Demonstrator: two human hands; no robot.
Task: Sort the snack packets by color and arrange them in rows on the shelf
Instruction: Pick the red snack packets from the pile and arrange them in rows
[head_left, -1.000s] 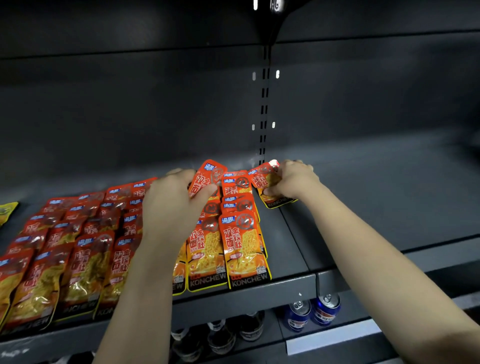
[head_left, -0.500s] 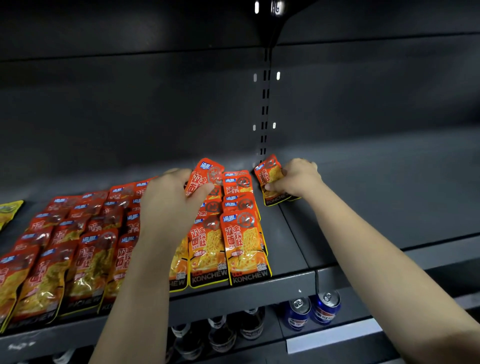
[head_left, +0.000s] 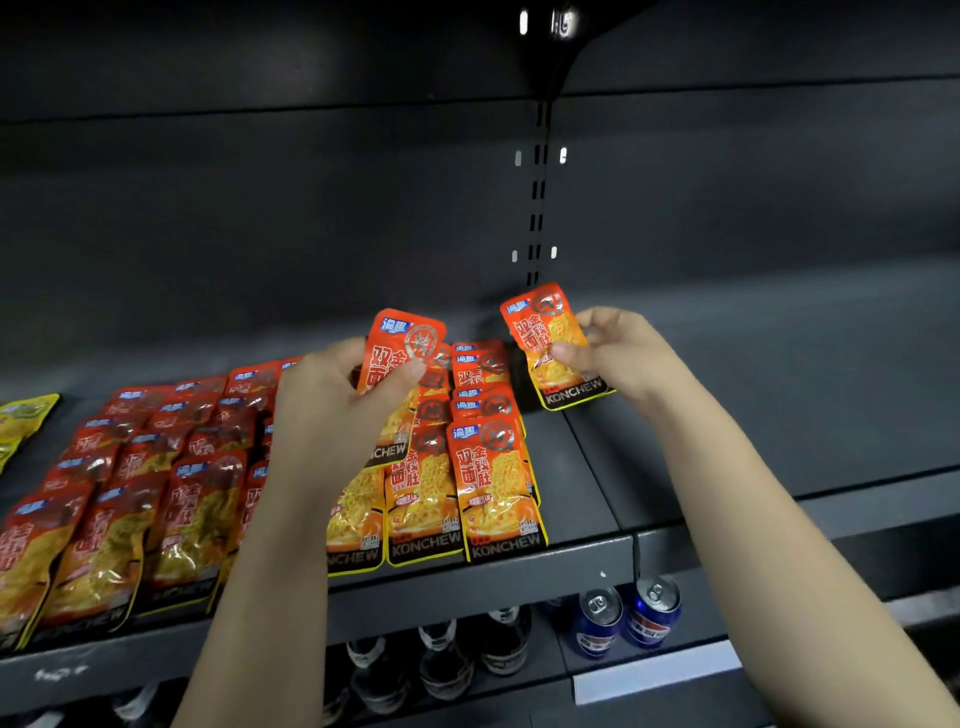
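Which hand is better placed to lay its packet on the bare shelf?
Right. The right hand holds the right packet past the last column, over bare shelf; the left hand holds the left packet above filled rows.

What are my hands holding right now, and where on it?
The left hand grips a red packet by its middle, thumb in front. The right hand pinches a second packet at its right edge.

Our left grip (head_left: 332, 410) and right grip (head_left: 618, 353) are bare hands on bare forearms (head_left: 270, 571). The forearms are smooth and slender, widening toward the elbows. Bare skin runs to the frame's lower edge on both arms.
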